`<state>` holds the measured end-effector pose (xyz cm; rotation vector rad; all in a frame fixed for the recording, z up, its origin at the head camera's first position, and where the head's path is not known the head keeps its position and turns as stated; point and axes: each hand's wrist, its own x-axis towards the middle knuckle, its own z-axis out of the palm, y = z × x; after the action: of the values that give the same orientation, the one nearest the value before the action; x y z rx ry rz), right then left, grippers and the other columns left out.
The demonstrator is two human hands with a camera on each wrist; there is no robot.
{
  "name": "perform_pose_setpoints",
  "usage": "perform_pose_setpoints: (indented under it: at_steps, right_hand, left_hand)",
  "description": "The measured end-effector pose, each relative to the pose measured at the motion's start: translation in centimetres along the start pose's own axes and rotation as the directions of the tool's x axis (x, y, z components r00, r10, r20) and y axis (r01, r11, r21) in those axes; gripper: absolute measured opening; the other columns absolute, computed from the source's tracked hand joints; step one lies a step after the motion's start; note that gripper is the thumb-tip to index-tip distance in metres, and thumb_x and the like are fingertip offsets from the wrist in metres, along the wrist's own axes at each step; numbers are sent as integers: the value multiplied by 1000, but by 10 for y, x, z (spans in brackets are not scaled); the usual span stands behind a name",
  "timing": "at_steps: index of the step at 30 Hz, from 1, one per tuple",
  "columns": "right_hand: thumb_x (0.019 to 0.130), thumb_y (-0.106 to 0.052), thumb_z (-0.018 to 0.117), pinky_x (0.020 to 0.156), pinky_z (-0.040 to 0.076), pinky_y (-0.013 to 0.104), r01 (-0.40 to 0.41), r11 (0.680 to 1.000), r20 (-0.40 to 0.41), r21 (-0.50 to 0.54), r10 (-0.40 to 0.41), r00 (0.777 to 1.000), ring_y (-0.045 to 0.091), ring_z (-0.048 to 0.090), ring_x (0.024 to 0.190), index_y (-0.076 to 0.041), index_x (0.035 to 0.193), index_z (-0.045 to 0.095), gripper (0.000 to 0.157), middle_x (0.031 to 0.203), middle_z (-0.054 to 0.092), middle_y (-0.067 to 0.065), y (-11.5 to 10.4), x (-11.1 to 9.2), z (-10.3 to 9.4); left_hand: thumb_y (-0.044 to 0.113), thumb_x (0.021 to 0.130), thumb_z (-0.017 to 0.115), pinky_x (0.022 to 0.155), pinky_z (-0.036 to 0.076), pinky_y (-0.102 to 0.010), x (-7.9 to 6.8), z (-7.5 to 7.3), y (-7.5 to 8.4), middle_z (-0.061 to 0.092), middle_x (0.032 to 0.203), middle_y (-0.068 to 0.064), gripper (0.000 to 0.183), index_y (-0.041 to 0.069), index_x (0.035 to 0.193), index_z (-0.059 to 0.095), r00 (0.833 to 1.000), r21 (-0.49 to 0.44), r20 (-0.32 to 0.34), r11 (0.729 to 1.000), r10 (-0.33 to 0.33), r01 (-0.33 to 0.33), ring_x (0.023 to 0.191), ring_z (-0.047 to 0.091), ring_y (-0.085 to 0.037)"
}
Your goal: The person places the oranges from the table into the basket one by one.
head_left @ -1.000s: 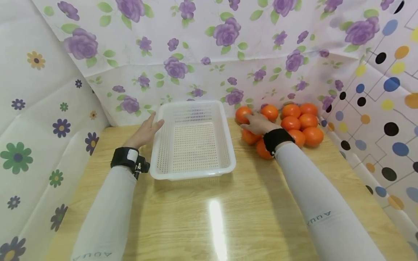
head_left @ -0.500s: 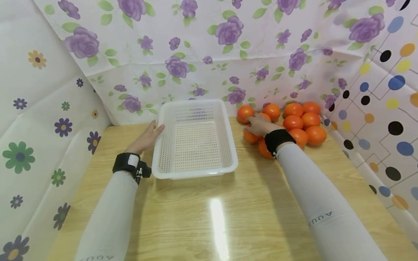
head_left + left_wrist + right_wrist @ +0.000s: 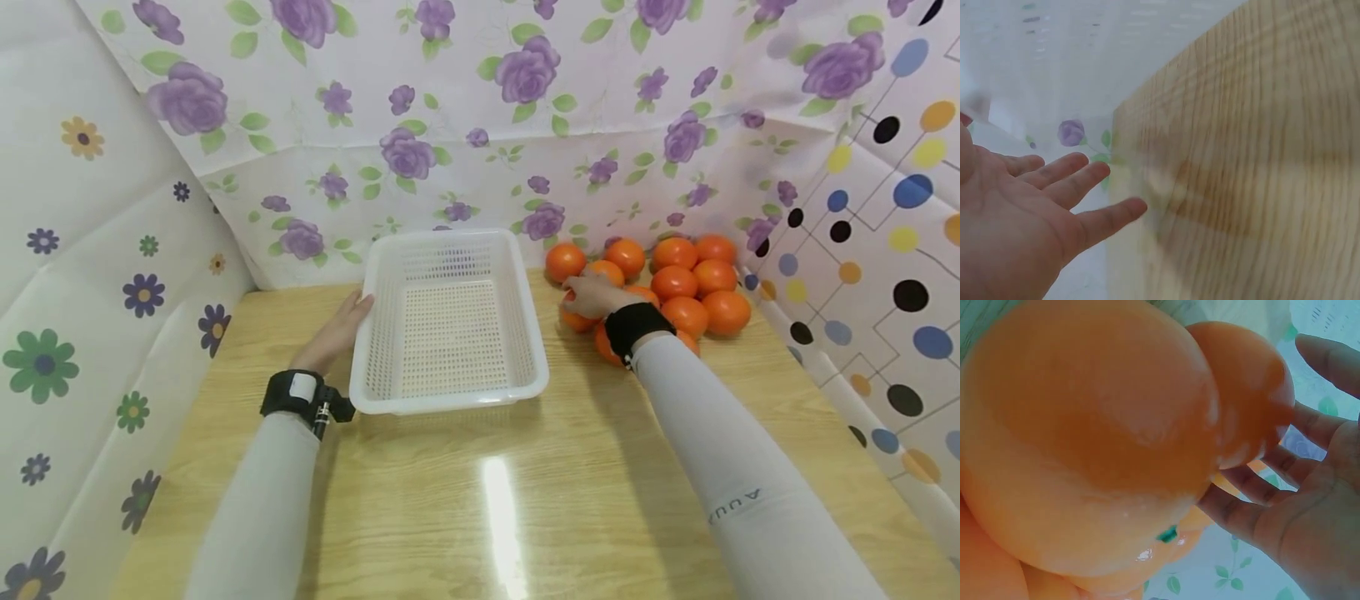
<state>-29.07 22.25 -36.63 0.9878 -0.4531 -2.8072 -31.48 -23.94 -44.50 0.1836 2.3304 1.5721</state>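
Note:
In the head view my left hand [image 3: 333, 335] lies along the left side of a white plastic basket [image 3: 362, 367], its thumb at the rim. The left wrist view shows its fingers [image 3: 1079, 184] straight and spread, below the basket's wall. My right hand [image 3: 592, 296] reaches over the left part of a group of oranges, above a front-left orange [image 3: 576, 320] that it partly covers. In the right wrist view its fingertips pass behind an orange [image 3: 1250, 387], while the thumb [image 3: 1332, 359] stands apart from it. A larger-looking orange [image 3: 1085, 437] with a green stem spot fills the foreground.
Several more oranges [image 3: 675, 283] sit close together toward the right wall. The wooden table [image 3: 420, 500] meets a flowered cloth wall [image 3: 465, 167] behind, and patterned sheets stand on both sides. The basket holds nothing.
My right hand has shifted slightly toward me, from the back-left oranges to the front-left one, uncovering an orange behind it. My left hand has lowered beside the basket, its raised fingers dropping behind the rim.

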Motion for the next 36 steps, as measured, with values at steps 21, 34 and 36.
perform_pose_setpoints:
  at_steps: [21,34,36]
  right_hand:
    - [95,-46,64,99,51,37,111,898,53,-425,-98,994,18,62,117,-24,114,76,32,113,70,-9,11,13,-13]
    - [98,-40,44,82,57,54,61,975,54,214,-74,996,32,70,90,-17,101,78,40,89,73,2,22,16,-10]
    - [97,-38,45,82,56,56,65,970,58,233,-81,995,33,70,89,-16,99,78,40,88,73,3,23,15,-9]
  left_hand:
    - [60,110,31,110,42,-58,-5,23,-33,33,156,-30,77,11,165,8,999,-418,17,908,33,-23,139,42,-47]
    - [59,110,28,105,48,-53,-9,33,-33,34,155,-29,69,23,167,14,1000,-506,-7,862,30,-30,135,44,-45]
    - [60,110,28,104,49,-52,-9,33,-32,35,155,-29,69,24,167,15,1000,-500,-19,866,21,-28,134,45,-44]
